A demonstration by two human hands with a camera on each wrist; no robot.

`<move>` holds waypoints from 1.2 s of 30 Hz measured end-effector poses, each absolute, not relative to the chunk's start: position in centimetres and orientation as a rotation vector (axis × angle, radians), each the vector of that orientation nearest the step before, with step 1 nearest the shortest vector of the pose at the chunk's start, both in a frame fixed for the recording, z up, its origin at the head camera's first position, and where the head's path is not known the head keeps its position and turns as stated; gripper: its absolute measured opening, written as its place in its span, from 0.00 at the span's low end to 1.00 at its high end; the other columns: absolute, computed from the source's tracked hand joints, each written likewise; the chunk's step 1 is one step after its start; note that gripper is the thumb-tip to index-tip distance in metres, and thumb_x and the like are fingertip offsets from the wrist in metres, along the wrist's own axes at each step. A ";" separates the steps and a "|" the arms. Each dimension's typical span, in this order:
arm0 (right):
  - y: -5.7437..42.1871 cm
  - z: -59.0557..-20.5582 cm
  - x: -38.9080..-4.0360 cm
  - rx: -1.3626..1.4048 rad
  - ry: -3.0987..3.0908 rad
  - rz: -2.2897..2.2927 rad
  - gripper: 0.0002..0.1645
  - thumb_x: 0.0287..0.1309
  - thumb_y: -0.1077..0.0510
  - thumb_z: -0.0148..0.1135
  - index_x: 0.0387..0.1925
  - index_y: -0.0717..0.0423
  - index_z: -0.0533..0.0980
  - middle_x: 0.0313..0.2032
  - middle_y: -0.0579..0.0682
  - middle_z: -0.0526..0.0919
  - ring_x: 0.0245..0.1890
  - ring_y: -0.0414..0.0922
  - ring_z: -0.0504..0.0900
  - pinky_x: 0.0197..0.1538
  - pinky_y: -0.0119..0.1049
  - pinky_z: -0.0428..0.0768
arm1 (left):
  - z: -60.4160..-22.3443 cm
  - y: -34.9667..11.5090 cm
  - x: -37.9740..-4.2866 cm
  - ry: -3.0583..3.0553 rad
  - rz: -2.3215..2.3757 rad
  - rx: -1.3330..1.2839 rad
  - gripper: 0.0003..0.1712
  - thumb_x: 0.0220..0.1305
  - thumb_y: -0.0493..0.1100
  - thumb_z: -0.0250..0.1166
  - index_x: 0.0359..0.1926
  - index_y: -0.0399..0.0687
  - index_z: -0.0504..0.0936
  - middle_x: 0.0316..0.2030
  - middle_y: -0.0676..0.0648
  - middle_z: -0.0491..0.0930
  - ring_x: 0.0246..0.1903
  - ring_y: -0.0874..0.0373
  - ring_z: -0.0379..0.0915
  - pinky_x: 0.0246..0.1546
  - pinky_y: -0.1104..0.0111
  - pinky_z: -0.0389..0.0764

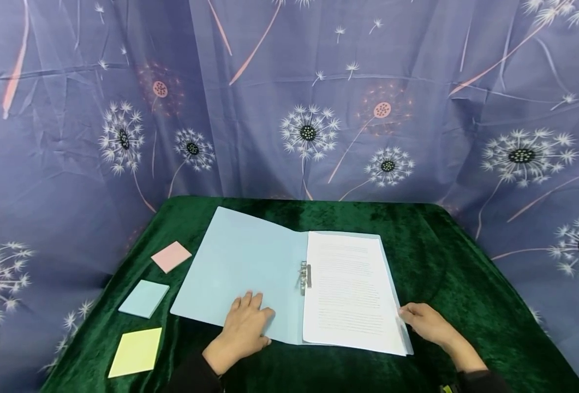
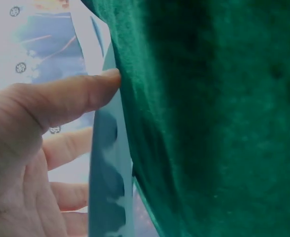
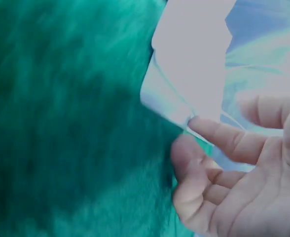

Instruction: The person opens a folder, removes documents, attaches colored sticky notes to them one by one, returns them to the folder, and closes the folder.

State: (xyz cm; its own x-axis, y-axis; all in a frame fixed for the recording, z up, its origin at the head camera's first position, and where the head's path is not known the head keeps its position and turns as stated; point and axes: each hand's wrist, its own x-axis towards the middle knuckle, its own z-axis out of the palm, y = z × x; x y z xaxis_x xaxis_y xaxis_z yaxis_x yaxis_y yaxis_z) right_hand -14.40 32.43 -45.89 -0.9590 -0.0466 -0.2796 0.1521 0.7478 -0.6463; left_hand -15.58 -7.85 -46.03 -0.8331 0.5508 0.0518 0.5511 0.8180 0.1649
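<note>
A light blue file folder (image 1: pixel 240 256) lies open on the table. On its right side is a stack of printed paper (image 1: pixel 350 295), beside a metal clip (image 1: pixel 303 278) near the spine. My left hand (image 1: pixel 245 327) rests with spread fingers on the lower part of the left cover, the thumb at its near edge. At the lower right edge of the paper, my right hand (image 1: pixel 429 325) pinches the edge with its fingertips. In the right wrist view a fingertip (image 3: pixel 204 126) touches the paper's edge and the lower fingers are curled.
Left of the folder lie three sticky note pads: pink (image 1: pixel 171 256), light blue (image 1: pixel 144 298) and yellow (image 1: pixel 135 352). Green velvet cloth (image 1: pixel 446 262) covers the table. A purple curtain with dandelion prints (image 1: pixel 269 109) hangs behind and at both sides.
</note>
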 end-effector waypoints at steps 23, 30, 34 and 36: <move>29.0 -46.4 -16.3 0.436 2.728 -0.565 0.57 0.39 0.43 0.75 0.54 0.82 0.58 0.40 0.73 0.72 0.37 0.59 0.75 0.38 0.51 0.73 | -47.2 -9.0 -16.0 -3.048 -0.495 -0.945 0.27 0.51 0.54 0.70 0.50 0.48 0.80 0.55 0.35 0.68 0.56 0.36 0.61 0.48 0.43 0.64; 29.2 -46.0 -16.0 0.373 2.762 -0.543 0.54 0.42 0.45 0.74 0.63 0.69 0.59 0.49 0.76 0.66 0.45 0.65 0.70 0.39 0.57 0.70 | -47.5 -8.7 -16.5 -3.019 -0.397 -0.934 0.26 0.51 0.54 0.70 0.50 0.49 0.79 0.50 0.38 0.70 0.49 0.42 0.65 0.40 0.47 0.68; 29.3 -45.8 -16.0 0.356 2.739 -0.481 0.48 0.45 0.45 0.72 0.62 0.66 0.63 0.49 0.75 0.66 0.44 0.63 0.70 0.39 0.57 0.70 | -47.5 -8.9 -17.0 -3.038 -0.422 -0.939 0.26 0.53 0.52 0.69 0.51 0.48 0.78 0.53 0.36 0.69 0.52 0.39 0.64 0.42 0.44 0.68; 29.3 -45.7 -16.0 0.359 2.724 -0.459 0.47 0.45 0.45 0.72 0.61 0.66 0.65 0.50 0.74 0.66 0.44 0.63 0.70 0.39 0.57 0.70 | -47.4 -9.1 -17.2 -3.052 -0.445 -0.943 0.26 0.54 0.51 0.69 0.52 0.47 0.77 0.55 0.34 0.68 0.55 0.36 0.62 0.43 0.42 0.67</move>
State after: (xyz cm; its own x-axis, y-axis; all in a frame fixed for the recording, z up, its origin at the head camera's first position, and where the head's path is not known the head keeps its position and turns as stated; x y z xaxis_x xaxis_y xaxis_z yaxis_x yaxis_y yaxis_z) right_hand -15.96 29.29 -45.67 -0.9050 0.1870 -0.3821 0.3018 0.9152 -0.2669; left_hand -17.23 -9.06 -47.45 -0.8259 0.5639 0.0018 0.5410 0.7914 0.2847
